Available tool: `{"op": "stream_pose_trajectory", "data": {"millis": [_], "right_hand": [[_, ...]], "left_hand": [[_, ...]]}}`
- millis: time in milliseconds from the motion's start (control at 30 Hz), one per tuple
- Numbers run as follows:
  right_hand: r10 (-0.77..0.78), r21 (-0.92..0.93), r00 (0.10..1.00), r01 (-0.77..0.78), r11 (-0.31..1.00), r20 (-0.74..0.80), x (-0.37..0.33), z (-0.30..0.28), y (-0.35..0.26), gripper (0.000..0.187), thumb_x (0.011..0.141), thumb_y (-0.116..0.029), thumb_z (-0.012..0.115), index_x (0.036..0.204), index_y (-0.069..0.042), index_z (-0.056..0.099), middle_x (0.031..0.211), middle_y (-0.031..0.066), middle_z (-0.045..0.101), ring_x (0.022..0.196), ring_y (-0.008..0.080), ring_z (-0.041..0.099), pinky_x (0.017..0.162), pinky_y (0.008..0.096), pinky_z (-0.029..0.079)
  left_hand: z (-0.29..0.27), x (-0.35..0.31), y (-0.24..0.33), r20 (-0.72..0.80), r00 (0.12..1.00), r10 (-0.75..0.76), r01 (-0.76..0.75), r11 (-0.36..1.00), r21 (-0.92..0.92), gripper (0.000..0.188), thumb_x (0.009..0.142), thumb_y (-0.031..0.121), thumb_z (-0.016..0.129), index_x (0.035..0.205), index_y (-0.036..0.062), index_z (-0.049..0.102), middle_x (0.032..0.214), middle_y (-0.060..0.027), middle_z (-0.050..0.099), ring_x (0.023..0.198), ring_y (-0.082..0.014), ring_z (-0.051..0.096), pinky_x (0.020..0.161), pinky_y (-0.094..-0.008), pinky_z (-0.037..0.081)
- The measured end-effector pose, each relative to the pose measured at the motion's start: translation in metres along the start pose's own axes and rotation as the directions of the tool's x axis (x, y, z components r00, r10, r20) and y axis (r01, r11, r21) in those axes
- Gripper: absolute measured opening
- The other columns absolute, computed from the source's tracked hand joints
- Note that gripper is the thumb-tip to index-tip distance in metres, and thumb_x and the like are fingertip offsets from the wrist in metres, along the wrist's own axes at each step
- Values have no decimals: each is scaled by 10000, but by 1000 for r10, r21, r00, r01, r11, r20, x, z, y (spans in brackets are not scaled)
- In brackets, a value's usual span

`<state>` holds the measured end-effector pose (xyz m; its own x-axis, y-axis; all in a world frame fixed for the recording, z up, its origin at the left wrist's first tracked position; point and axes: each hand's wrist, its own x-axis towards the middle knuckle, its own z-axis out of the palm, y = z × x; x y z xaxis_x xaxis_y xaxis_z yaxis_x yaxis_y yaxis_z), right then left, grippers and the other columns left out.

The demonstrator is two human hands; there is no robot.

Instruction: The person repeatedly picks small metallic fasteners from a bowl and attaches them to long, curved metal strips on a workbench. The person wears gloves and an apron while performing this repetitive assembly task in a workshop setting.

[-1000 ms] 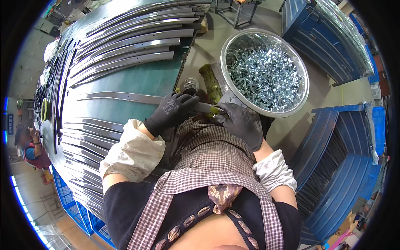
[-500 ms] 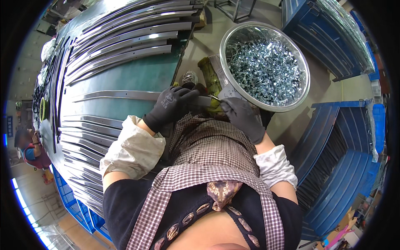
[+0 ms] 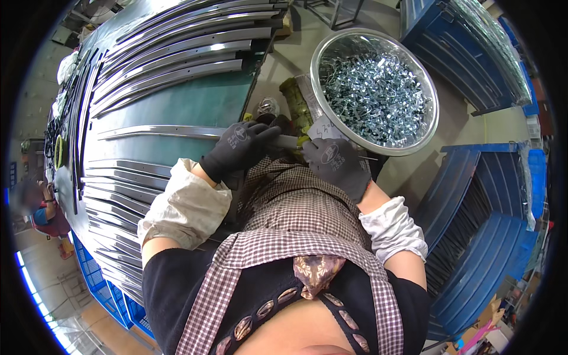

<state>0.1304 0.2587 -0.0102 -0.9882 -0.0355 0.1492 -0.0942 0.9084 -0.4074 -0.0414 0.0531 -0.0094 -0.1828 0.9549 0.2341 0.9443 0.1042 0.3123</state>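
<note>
A long, curved grey metal strip (image 3: 165,131) lies across the green table with its right end over my lap. My left hand (image 3: 239,148), in a black glove, is closed around the strip close to that end. Just past the strip's tip is my right hand (image 3: 336,165), also gloved in black, fingers curled and knuckles up. A thin metal rod (image 3: 368,158) pokes out from the right hand's outer side; the rest of it is covered by the glove. Whatever the right fingertips pinch at the strip's end is hidden.
A clear round tub (image 3: 433,112) full of small shiny metal clips (image 3: 378,97) stands beyond my right hand. More strips (image 3: 177,77) lie in rows on the table (image 3: 177,107). Blue metal crates (image 3: 485,248) stand at right. Another person (image 3: 44,216) is at far left.
My right hand has turned over, knuckles now up, and moved slightly left to the strip's end. The rod that pointed left now sticks out on the right. The strip has shifted slightly left.
</note>
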Motion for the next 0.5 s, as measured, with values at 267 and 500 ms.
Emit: {"op": "stream_pose_trajectory", "data": {"millis": [267, 500], "right_hand": [[-40, 216, 996, 56, 975, -76, -12, 6, 6, 165, 894, -206, 671, 943, -51, 702, 839, 141, 704, 778, 320, 689, 688, 415, 537], [279, 215, 957, -256, 942, -83, -36, -36, 76, 227, 931, -276, 653, 961, -60, 714, 881, 139, 715, 749, 321, 681, 687, 400, 539]], "left_hand": [[-9, -1, 3, 126, 992, 23, -15, 998, -59, 464, 827, 272, 761, 1244, 101, 651, 973, -98, 683, 840, -319, 661, 749, -421, 538], [-31, -1, 14, 189, 982, -20, 43, 992, -121, 485, 849, 267, 754, 1283, 86, 635, 921, -125, 648, 790, -323, 655, 674, -419, 530]]}}
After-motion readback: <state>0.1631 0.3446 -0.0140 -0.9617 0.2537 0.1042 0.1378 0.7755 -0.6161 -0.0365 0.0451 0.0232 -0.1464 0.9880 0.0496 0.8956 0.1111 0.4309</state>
